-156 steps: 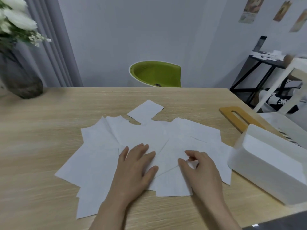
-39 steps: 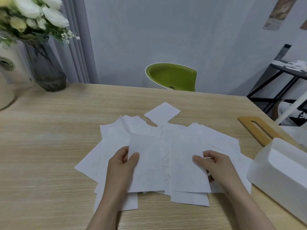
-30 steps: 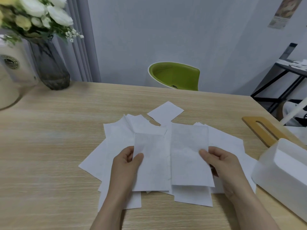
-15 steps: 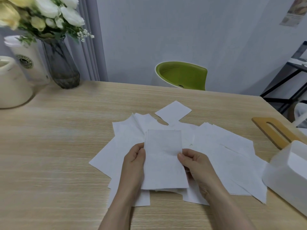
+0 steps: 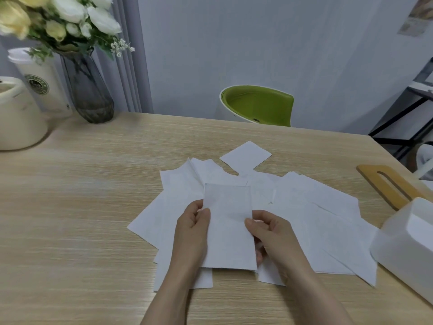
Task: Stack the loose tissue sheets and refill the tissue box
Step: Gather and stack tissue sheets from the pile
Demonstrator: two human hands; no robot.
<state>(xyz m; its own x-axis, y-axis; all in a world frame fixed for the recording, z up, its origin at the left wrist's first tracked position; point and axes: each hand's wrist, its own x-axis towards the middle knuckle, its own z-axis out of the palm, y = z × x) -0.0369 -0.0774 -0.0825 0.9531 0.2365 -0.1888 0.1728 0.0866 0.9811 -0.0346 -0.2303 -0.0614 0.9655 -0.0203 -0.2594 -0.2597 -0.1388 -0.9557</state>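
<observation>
Wooden table (image 5: 70, 207): light grain, bears every item listed below.

Loose tissue sheets (image 5: 328, 226): white, fanned flat and overlapping across the table's middle; one lies apart at the far edge of the spread.

Tissue box (image 5: 403, 249): white, at the table's right edge, just beside the spread; its top is open, and its contents cannot be made out.

Wooden lid (image 5: 389, 186): slotted, flat on the table behind the box.

Glass vase (image 5: 89, 90): dark, far left, holds white and pale yellow flowers (image 5: 65, 17).

Cream pot (image 5: 18, 113) and lidded paper cup (image 5: 44, 83): beside the vase; contents hidden.

Held stack (image 5: 229, 228): a few sheets squared together, raised over the spread.

Left hand (image 5: 192, 233): pinches the stack's left edge, thumb on top.

Right hand (image 5: 274, 235): pinches the stack's right edge, thumb on top.
</observation>
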